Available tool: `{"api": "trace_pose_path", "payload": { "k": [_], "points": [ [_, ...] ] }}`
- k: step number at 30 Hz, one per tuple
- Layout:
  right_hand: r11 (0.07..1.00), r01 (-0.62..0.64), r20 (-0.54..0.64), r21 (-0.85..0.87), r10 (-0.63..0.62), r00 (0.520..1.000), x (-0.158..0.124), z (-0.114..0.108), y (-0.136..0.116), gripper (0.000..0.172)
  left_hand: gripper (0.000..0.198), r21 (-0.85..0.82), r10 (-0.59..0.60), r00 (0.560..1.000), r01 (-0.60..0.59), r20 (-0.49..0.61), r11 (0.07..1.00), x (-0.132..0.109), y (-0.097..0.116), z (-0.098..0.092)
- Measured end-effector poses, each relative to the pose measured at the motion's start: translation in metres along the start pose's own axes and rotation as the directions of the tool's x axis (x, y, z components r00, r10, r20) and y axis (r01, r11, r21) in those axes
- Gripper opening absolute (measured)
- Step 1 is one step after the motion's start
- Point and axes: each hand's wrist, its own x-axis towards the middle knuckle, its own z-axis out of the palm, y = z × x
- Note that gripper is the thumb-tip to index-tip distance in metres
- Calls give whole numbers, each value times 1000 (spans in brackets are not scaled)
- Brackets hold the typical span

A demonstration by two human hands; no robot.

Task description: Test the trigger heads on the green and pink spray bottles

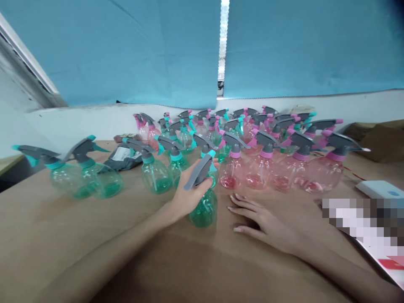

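Observation:
My left hand (189, 191) is wrapped round the neck of a green spray bottle (203, 208) with a grey trigger head, which stands on the brown table (63, 235) in front of me. My right hand (260, 219) lies flat on the table just right of that bottle, fingers stretched out, holding nothing. Behind both hands stand several green spray bottles (154, 172) on the left and several pink spray bottles (265, 170) on the right.
Two more green bottles (85, 176) stand apart at the far left. A dark grey packet (121, 156) lies behind them. A white box (383, 189) and a blurred flat item sit at the right edge. Blue curtains hang behind a white ledge.

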Motion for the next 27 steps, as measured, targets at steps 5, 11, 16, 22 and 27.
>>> {"api": "trace_pose_path", "payload": {
  "k": [5, 11, 16, 22, 27],
  "points": [
    [1000, 7, 1, 11, -7, 1000, -1, 2, 2, 51, 45, 40, -8, 1000, 9, -18, 999, -1, -3, 1],
    [1000, 5, -1, -3, -5, 1000, 0, 0, 0, 52, 39, 14, -10, 1000, 11, -8, 1000, -1, -1, 0],
    [1000, 30, -8, 0, -30, 1000, 0, 2, 1, 50, 29, 14, -18, 999, 18, -27, 1000, -2, 0, 0],
    [1000, 29, -16, 5, -29, 999, 0, 2, 1, 50, 33, 10, -28, 999, 29, -18, 1000, -1, 3, 0],
    [1000, 24, -3, 1, -24, 1000, 0, 1, 1, 52, 37, 12, -37, 999, 37, -9, 999, -1, 2, -1]
  ]
}}
